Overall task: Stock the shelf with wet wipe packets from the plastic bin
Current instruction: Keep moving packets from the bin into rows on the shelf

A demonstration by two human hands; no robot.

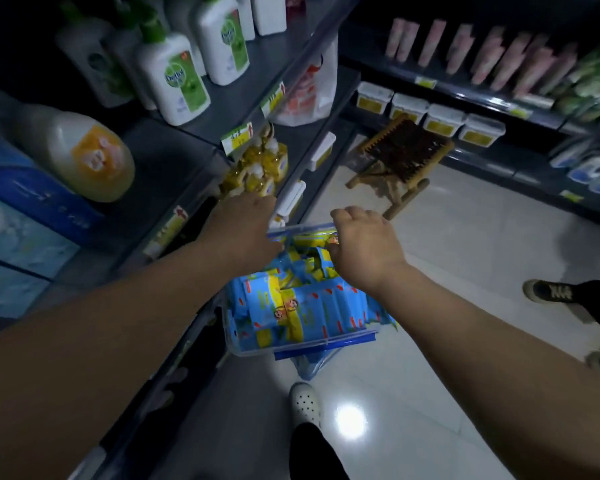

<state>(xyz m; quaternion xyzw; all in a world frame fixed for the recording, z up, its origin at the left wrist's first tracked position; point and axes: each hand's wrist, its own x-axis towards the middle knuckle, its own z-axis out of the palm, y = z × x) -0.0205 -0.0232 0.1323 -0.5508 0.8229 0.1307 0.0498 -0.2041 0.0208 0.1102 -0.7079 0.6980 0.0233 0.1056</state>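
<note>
My left hand (pixel 246 226) reaches down over the far left corner of the plastic bin (pixel 253 348), knuckles up, fingers curled out of sight below the palm, so I cannot tell whether it grips anything. My right hand (pixel 364 247) hangs over the far end of the bin as well, fingers bent down among the wet wipe packets (pixel 302 306); I cannot tell whether they have closed on one. The two hands sit near each other but apart, with a strip of the bin's blue-edged rim showing between them. The packets, blue and yellow with a small cartoon figure, fill the clear bin in a loose heap, several standing on edge. The bin rests on the pale tiled floor (pixel 447 244) just beside the dark shelf (pixel 174 157) on my left. On that shelf I see white bottles with green labels (pixel 174 77) on the upper level, a fat bottle with an orange label (pixel 84 154) nearer me, and blue boxes (pixel 25 216) at the left edge. Yellow packs (pixel 260 168) sit on a lower level just beyond my left hand. My white perforated shoe (pixel 303 403) stands on the floor below the bin. A wooden stool (pixel 399 161) stands further down the aisle, and another person's dark shoe (pixel 551 291) shows at the right.
</note>
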